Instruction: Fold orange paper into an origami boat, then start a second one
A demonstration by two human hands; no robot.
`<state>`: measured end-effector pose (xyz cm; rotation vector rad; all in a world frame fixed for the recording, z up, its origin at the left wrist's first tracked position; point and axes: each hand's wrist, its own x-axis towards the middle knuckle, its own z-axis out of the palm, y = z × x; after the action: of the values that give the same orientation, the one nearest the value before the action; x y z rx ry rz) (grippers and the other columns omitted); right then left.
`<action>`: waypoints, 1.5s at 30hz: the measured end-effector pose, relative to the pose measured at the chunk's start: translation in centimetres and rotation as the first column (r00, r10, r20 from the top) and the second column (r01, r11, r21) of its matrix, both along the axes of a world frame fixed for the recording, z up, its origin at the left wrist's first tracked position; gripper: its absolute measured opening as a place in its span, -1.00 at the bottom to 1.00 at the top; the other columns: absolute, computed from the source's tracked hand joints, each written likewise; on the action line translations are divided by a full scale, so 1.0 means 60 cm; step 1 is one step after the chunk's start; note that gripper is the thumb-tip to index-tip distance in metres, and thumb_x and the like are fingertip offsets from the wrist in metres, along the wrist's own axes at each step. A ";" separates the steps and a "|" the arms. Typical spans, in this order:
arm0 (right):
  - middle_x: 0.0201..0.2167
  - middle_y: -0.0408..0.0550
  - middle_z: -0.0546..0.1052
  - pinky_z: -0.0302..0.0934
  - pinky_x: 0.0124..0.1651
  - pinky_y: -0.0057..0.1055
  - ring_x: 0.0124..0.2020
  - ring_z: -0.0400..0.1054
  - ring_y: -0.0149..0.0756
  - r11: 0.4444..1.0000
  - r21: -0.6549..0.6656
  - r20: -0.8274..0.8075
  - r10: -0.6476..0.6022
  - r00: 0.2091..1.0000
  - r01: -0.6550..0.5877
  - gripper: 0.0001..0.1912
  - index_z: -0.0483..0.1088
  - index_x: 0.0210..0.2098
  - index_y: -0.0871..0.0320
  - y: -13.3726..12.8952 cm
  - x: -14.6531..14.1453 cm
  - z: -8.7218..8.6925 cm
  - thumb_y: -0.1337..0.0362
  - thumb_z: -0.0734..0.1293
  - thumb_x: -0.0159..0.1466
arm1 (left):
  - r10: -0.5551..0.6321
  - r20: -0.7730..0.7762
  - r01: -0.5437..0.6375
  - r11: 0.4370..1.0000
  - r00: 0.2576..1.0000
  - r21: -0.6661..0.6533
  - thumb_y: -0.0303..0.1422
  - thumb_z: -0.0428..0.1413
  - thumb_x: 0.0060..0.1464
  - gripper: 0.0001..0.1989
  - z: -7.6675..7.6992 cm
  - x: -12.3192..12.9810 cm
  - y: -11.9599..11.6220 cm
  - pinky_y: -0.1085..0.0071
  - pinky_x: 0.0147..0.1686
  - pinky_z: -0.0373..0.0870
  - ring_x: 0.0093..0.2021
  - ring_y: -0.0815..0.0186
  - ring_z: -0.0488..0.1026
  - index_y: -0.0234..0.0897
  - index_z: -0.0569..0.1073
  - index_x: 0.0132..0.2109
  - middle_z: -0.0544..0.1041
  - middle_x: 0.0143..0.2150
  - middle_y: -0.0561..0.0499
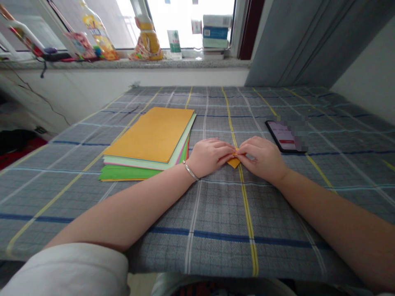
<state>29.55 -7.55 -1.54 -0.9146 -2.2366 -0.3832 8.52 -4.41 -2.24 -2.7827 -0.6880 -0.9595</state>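
Small folded orange paper (233,163), near the middle of the checked bench cloth (216,230), pinched between left hand (210,157) and right hand (262,159). Both grips pressed together, fingertips meeting over the paper, the exact fold probably hidden beneath them. Forearms low on the cloth, pressure kept at the fingertips. Stack of coloured paper sheets (151,135) just beside left hand, toward the bench's left side; phone (277,135) near right hand, partly blurred. Silver bangle (190,171) on left wrist.
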 end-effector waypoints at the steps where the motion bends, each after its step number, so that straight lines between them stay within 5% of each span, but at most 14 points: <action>1: -0.40 -0.05 0.56 0.26 -0.26 -0.31 -0.31 0.42 -0.23 1.000 0.010 0.013 0.004 1.000 -0.004 -0.86 0.44 -0.43 0.12 0.000 0.000 0.000 0.32 0.32 0.27 | 0.000 -0.002 0.000 1.000 1.000 0.019 -0.22 -0.01 0.32 -0.74 0.001 0.000 0.001 0.40 -0.11 0.43 -0.14 0.35 0.55 -0.21 0.53 -0.13 0.62 -0.11 0.06; 12: -0.39 -0.07 0.56 0.21 -0.28 -0.32 -0.33 0.37 -0.26 0.999 0.045 0.090 0.018 0.996 -0.022 -0.82 0.44 -0.46 0.11 -0.003 -0.001 0.003 0.33 0.29 0.27 | 0.091 -0.136 -0.049 0.957 0.987 0.285 -0.30 -0.06 0.31 -0.72 0.017 0.004 -0.005 0.32 -0.19 0.33 -0.32 0.30 0.43 -0.28 0.43 -0.33 0.51 -0.36 0.03; 20: -0.41 -0.09 0.55 0.23 -0.28 -0.32 -0.30 0.38 -0.25 1.000 -0.028 0.104 -0.002 0.995 0.005 -0.78 0.43 -0.48 0.07 0.003 0.006 0.001 0.30 0.27 0.29 | 0.226 -0.277 -0.151 0.952 0.934 0.268 -0.29 -0.01 0.30 -0.77 0.011 -0.001 0.000 0.38 -0.35 0.30 -0.32 0.29 0.47 -0.27 0.47 -0.26 0.53 -0.31 0.01; 26: -0.30 -0.06 0.56 0.25 -0.22 -0.29 -0.21 0.40 -0.20 0.974 -0.224 0.206 0.053 0.977 -0.005 -0.91 0.46 -0.35 0.08 0.006 0.011 -0.004 0.31 0.30 0.24 | 0.109 -0.400 -0.052 0.987 0.910 0.151 -0.33 0.02 0.27 -0.81 0.013 -0.005 0.008 0.41 -0.37 0.33 -0.30 0.29 0.49 -0.27 0.49 -0.26 0.55 -0.30 0.00; 33: -0.28 -0.07 0.58 0.29 -0.09 -0.27 -0.21 0.44 -0.25 0.889 -0.438 0.031 0.165 0.986 -0.135 -0.86 0.47 -0.39 0.09 0.030 0.036 -0.012 0.18 0.37 0.24 | -0.065 -0.368 0.028 0.994 0.928 -0.103 -0.19 -0.04 0.31 -0.67 0.014 -0.016 0.020 0.34 -0.08 0.40 -0.17 0.27 0.49 -0.28 0.53 -0.22 0.54 -0.21 -0.05; 40: -0.26 -0.04 0.53 0.29 -0.12 -0.18 -0.21 0.40 -0.16 0.879 -0.474 0.016 -0.049 0.999 0.050 -0.76 0.41 -0.36 0.10 0.049 0.032 -0.033 0.10 0.45 0.10 | 0.114 -0.245 -0.184 0.940 0.963 -0.287 -0.15 0.10 0.21 -0.60 -0.006 -0.001 0.011 0.19 0.11 0.32 0.11 0.12 0.39 -0.41 0.42 0.03 0.47 0.08 -0.22; 45: -0.09 0.07 0.52 0.28 -0.01 -0.09 -0.08 0.39 -0.07 0.879 -0.466 0.072 -0.076 0.995 0.101 -0.53 0.44 0.00 0.12 0.046 0.029 -0.036 0.03 0.38 0.17 | 0.140 -0.362 -0.261 0.913 0.922 -0.312 -0.13 -0.07 0.31 -0.47 -0.006 0.006 -0.003 0.00 0.29 0.05 0.34 0.03 0.14 -0.30 0.21 0.31 0.25 0.34 -0.16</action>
<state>31.32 -4.78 -3.73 -1.2702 -2.3864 0.1125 8.87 -4.56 -2.63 -2.9797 -1.1638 -0.3333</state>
